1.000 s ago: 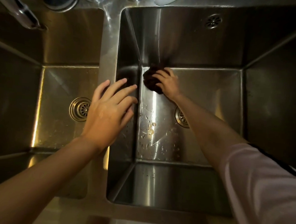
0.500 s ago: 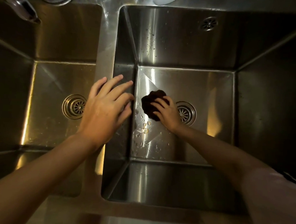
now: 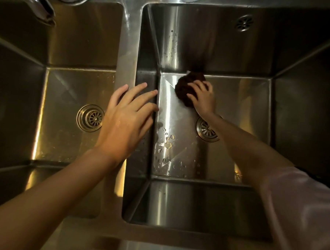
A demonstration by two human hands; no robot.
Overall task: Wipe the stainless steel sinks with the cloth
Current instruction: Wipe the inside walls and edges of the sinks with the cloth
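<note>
Now | left hand [image 3: 125, 121] flat, fingers straight, on divider [image 3: 128, 52] between basins | right hand [image 3: 202, 99] presses bunched dark cloth [image 3: 187, 87] on right sink [image 3: 256, 120] floor at far wall | risk: droplets [image 3: 167, 142] near left corner may get missed; wet divider could let bracing hand slip | no legible writing

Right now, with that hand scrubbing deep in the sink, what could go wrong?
The cloth sits at the far edge of the right sink, so the water drops nearer the person may get missed. The left hand rests on the wet divider and might slip.
</note>
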